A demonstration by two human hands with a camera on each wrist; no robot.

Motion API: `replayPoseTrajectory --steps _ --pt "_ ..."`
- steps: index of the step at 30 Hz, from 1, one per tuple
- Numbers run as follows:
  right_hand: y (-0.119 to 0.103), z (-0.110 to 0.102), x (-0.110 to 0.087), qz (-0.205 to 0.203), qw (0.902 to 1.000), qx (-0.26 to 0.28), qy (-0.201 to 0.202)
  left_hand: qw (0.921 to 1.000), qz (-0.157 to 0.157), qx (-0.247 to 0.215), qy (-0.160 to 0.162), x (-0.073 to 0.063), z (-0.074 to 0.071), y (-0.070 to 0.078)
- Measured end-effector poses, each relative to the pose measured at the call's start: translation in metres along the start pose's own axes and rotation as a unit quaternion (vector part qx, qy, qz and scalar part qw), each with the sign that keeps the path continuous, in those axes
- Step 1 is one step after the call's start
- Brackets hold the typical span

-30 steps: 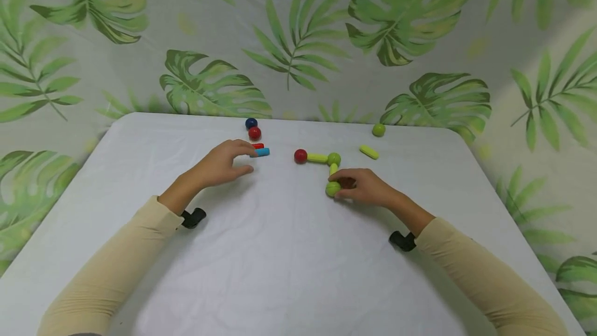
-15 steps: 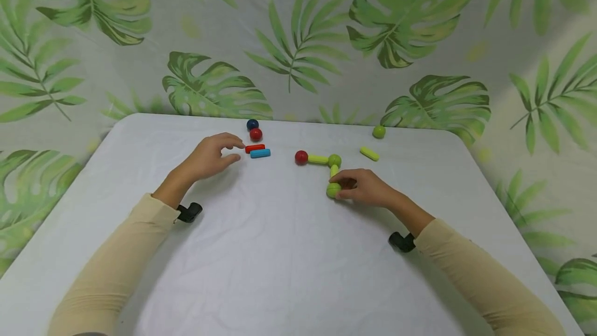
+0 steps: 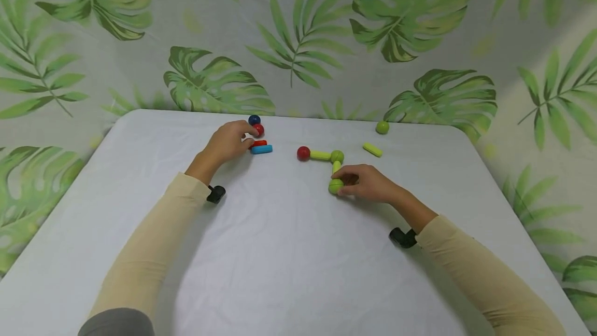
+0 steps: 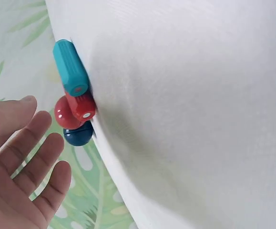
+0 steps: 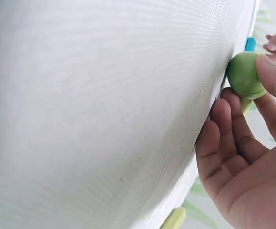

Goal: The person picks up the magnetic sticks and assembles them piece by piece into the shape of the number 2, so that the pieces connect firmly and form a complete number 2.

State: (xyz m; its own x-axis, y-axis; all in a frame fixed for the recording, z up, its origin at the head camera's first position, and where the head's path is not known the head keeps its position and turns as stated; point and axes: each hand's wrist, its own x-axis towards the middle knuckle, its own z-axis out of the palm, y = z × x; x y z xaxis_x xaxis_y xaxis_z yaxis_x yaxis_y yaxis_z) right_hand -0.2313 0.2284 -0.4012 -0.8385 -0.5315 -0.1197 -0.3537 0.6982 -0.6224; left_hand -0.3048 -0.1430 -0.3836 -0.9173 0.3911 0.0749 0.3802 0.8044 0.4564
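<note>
My right hand (image 3: 368, 183) pinches a green ball (image 3: 335, 186) between thumb and fingers, low over the white cloth. That ball ends an L-shaped chain: a yellow-green rod (image 3: 336, 167) runs up to a second green ball, and another rod (image 3: 320, 155) leads left to a red ball (image 3: 303, 153). At the back left, my left hand (image 3: 226, 143) reaches with spread, loosely bent fingers beside a loose red ball (image 3: 259, 129) and a red rod (image 3: 260, 143). In the left wrist view, the fingers hold nothing. A blue rod (image 4: 71, 67) lies alongside the red one.
Behind the loose red ball sits a dark blue ball (image 3: 254, 119). Off to the back right lie a loose green ball (image 3: 382, 127) and a yellow-green rod (image 3: 372, 150). A leaf-patterned cloth (image 3: 298, 45) stands behind the table's far edge.
The left hand first drew back left from the red and blue rods, then came forward and right towards the loose red ball. The right hand keeps its hold on the green ball.
</note>
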Motion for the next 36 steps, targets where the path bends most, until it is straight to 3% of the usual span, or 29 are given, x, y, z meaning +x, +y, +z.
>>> replayPoseTrajectory --steps 8,15,20,28,32,36 --pt "0.0 -0.001 0.0 0.004 1.0 0.007 -0.003 0.9987 -0.037 0.001 -0.037 0.007 0.004 -0.005" --pt "0.002 0.001 0.001 0.0 1.0 0.006 -0.002 0.9958 -0.069 0.033 -0.051 0.007 0.004 -0.012" --pt "-0.001 0.0 0.001 0.007 1.0 0.001 0.002 0.994 -0.078 0.049 -0.058 0.003 -0.003 -0.022" --pt "-0.002 -0.001 0.002 0.013 0.9999 0.001 -0.003 0.9836 -0.11 0.075 -0.121 -0.003 -0.024 -0.034" --pt "-0.003 -0.001 0.001 0.015 0.9999 0.001 -0.001 0.9866 -0.112 0.059 -0.103 0.002 -0.022 -0.033" --pt "-0.004 -0.001 0.0 0.013 0.9999 0.008 -0.001 0.9921 -0.094 0.019 -0.081 0.01 -0.015 -0.029"
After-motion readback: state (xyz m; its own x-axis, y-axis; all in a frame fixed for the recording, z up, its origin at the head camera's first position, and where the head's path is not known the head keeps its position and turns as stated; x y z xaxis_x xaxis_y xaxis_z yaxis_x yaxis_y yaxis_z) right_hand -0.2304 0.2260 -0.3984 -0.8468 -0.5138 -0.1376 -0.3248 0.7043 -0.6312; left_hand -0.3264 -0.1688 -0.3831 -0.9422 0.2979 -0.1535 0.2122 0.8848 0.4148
